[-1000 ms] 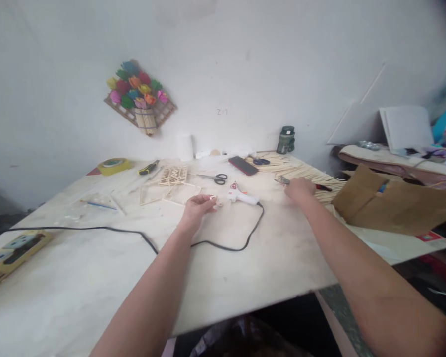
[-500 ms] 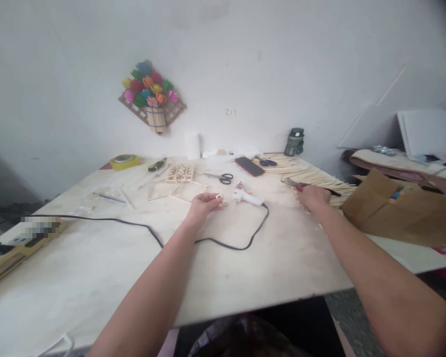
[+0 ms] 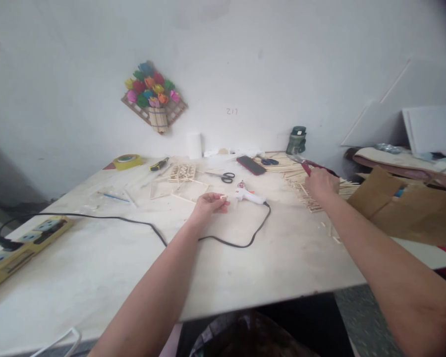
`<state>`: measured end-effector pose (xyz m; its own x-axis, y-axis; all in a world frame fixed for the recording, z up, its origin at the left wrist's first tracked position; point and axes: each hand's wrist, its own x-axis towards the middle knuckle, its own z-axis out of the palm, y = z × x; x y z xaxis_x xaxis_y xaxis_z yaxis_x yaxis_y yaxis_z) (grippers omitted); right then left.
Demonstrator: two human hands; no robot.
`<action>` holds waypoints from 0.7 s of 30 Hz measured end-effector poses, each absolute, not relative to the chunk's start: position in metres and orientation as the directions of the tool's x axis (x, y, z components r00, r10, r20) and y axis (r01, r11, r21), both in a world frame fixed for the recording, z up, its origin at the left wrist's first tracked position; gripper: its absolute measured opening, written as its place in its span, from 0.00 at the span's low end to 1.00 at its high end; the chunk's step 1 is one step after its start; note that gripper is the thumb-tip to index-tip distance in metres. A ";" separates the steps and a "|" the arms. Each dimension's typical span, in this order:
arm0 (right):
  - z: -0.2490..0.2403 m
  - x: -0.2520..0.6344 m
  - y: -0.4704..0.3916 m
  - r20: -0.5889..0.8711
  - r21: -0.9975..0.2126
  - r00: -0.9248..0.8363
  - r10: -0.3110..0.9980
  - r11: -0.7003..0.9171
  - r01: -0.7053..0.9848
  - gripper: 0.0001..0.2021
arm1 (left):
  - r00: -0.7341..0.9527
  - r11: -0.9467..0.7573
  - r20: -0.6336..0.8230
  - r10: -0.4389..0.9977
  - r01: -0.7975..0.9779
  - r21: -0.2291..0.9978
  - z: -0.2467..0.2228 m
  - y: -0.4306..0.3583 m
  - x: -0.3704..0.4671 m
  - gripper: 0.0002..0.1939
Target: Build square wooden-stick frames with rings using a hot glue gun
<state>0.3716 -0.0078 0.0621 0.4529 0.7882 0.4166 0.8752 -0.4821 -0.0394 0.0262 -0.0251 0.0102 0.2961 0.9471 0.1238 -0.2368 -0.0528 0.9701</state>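
Note:
My left hand [image 3: 210, 204] is over the middle of the table, its fingers pinched on a small pale wooden piece [image 3: 223, 198]. Just right of those fingers lies a white hot glue gun [image 3: 250, 195] with a black cord. My right hand [image 3: 321, 183] grips red-handled pliers [image 3: 306, 167], the jaws pointing up and left over a spread of thin wooden sticks [image 3: 312, 202]. Beyond my left hand are a small wooden lattice piece [image 3: 183, 172] and a thin stick frame [image 3: 191, 191]. Black-handled scissors [image 3: 228, 177] rest behind the glue gun.
A phone [image 3: 251, 165] and a second pair of scissors [image 3: 269, 161] lie farther back. Yellow tape [image 3: 127, 161] and a utility knife [image 3: 159, 164] are at the back left. A yellow power strip [image 3: 26, 248] sits left; a brown paper bag [image 3: 412, 208] stands right.
My right hand has lifted the pliers slightly, up and away from the sticks' near edge. My left hand keeps its pinch, and the small piece has turned a little. The view has shifted slightly.

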 end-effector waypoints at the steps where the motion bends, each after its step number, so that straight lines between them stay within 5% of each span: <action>1: 0.064 0.370 -0.008 0.433 -0.049 0.453 0.779 -0.481 0.875 0.15 | 0.297 -0.051 0.121 0.947 -0.232 0.971 0.010 -0.025 0.026 0.17; 9: 0.085 0.354 -0.015 0.492 -0.072 0.458 0.740 -0.490 0.869 0.21 | 0.287 -0.025 0.107 0.952 -0.276 0.961 0.009 -0.024 0.027 0.17; 15: 0.095 0.344 -0.024 0.505 -0.033 0.367 0.781 -0.408 0.912 0.14 | 0.289 -0.019 0.100 0.952 -0.270 0.963 0.005 -0.022 0.028 0.16; 21: 0.113 0.332 -0.025 0.616 -0.152 0.334 0.713 -0.309 0.939 0.14 | 0.255 -0.039 0.102 0.962 -0.240 0.970 0.005 -0.021 0.027 0.16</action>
